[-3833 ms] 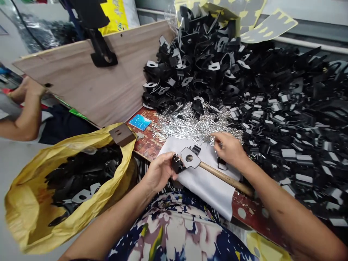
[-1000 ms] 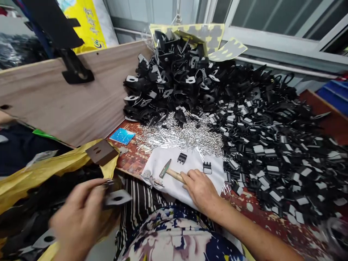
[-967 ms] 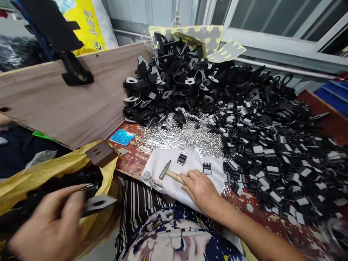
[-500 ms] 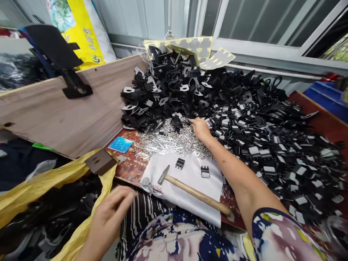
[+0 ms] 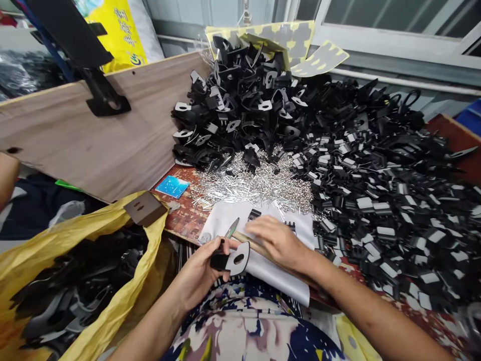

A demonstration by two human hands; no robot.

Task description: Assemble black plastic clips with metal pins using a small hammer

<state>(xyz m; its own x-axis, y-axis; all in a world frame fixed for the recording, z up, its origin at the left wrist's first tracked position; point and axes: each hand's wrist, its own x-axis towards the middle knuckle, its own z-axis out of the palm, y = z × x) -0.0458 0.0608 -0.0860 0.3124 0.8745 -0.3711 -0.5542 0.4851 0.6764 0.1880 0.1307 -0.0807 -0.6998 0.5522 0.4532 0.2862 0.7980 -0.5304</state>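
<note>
My left hand [image 5: 205, 273] is closed around a black plastic buckle part [image 5: 237, 259] with a grey pad and an oval hole, held in front of my lap. Slightly blurred, my right hand [image 5: 276, 240] hovers palm down over the handle of a hammer [image 5: 255, 245], fingers stretched out to the left; its fingertips partly hide what lies beneath. Past them, a small black toothed clip [image 5: 254, 214] rests on the white cloth [image 5: 220, 218]. A second toothed clip [image 5: 290, 225] is mostly covered by the hand. Behind the cloth is a heap of silver pins [image 5: 259, 185].
Black plastic parts [image 5: 240, 110] are piled high at the back; smaller grey-padded clips [image 5: 387, 215] spread over the right. A yellow bag [image 5: 112, 321] of black parts stands at left, below a wooden board [image 5: 93, 145]. Part of a person's arm [image 5: 5, 175] shows at the left edge.
My right hand has drawn back from the pin heap to above the hammer. My left hand has moved right and now grips the black buckle part. The camera view has shifted.
</note>
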